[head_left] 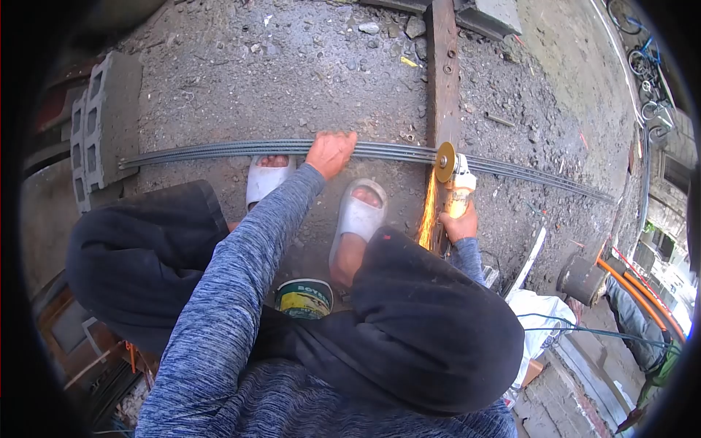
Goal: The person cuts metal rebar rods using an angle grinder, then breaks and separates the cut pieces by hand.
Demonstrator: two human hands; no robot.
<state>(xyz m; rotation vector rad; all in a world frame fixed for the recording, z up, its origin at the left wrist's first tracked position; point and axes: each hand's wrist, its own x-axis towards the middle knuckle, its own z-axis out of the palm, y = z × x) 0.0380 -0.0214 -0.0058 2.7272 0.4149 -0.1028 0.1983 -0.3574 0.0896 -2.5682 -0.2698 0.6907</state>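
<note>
A bundle of thin metal bars (pixel 394 150) lies across the ground from left to right. My left hand (pixel 331 153) is closed around its middle. My right hand (pixel 460 223) grips an angle grinder (pixel 460 191), partly hiding its body. The grinder's round disc (pixel 445 162) stands against the bars, over a rusty steel beam (pixel 442 95) that lies under them. Orange sparks (pixel 428 215) stream from the disc toward me.
Hollow concrete blocks (pixel 109 124) stand at the left end of the bars. My feet in white sandals (pixel 359 219) are near the bars, with a paint bucket (pixel 304 298) between my legs. A metal cylinder (pixel 582 281) and orange tubes (pixel 635 292) are at right.
</note>
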